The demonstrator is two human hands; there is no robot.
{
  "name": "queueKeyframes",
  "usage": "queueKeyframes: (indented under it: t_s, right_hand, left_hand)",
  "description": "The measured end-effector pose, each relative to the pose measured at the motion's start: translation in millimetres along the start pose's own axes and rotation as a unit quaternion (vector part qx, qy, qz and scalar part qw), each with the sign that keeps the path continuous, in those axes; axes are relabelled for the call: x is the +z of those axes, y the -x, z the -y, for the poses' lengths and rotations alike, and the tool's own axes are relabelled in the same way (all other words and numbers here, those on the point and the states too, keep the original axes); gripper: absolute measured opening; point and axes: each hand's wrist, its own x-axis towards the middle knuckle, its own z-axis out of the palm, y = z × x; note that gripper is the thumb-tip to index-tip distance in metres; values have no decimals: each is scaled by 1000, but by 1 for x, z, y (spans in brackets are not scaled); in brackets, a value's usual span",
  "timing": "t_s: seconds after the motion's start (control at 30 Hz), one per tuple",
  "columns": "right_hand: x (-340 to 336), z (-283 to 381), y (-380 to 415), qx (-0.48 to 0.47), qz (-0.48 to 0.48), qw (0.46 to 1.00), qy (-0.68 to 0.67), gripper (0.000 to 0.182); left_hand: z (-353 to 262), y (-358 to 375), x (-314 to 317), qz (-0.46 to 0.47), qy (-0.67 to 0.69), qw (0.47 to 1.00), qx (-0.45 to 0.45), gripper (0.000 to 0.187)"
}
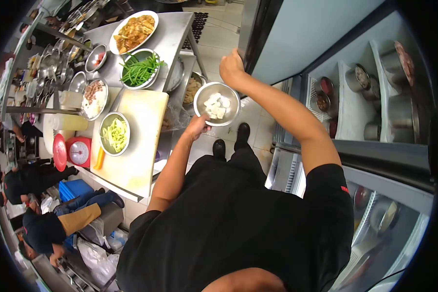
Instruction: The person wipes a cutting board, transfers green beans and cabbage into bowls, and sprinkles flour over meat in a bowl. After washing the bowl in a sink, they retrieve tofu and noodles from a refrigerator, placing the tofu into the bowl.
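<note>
My left hand [196,127] grips the rim of a round metal bowl [198,104], with the thumb over its near edge. White chunks [216,106] lie inside, of a kind I cannot make out for certain. At the edge of an open refrigerator door [306,36], my right hand [232,66] is closed, its fingers partly hidden. Right of the door, the refrigerator [348,104] stands open, with metal containers [357,78] of food on its white shelves.
On the steel table [177,24] are a cutting board [146,114], a bowl of sliced green vegetable [115,134], a bowl of green beans [141,68], an oval plate of browned food [135,33] and a red scale [79,151]. Two people [44,228] work at lower left.
</note>
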Motion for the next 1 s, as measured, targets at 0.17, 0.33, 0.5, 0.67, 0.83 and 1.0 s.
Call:
queueKeyframes:
  t_s: [0.17, 0.33, 0.5, 0.67, 0.83, 1.0]
  right_hand:
    - [-38, 19, -4, 112, 120, 986, -14, 24]
    - [-54, 40, 62, 171, 192, 958, -124, 26]
    - [-11, 70, 129, 182, 32, 921, -343, 17]
    - [-3, 82, 193, 329, -145, 828, -430, 22]
    - [21, 112, 315, 456, -155, 700, -528, 17]
    - [77, 226, 455, 580, 110, 648, -481, 13]
  left_hand:
    - [0, 14, -18, 40, -4, 999, 20, 18]
    - [1, 35, -8, 3, -11, 1000, 9, 31]
    - [-3, 35, 7, 133, -29, 991, 5, 23]
    - [-18, 21, 52, 204, -97, 974, -10, 21]
    - [-28, -10, 117, 243, -174, 954, -31, 15]
    - [-36, -10, 199, 321, -190, 927, -29, 16]
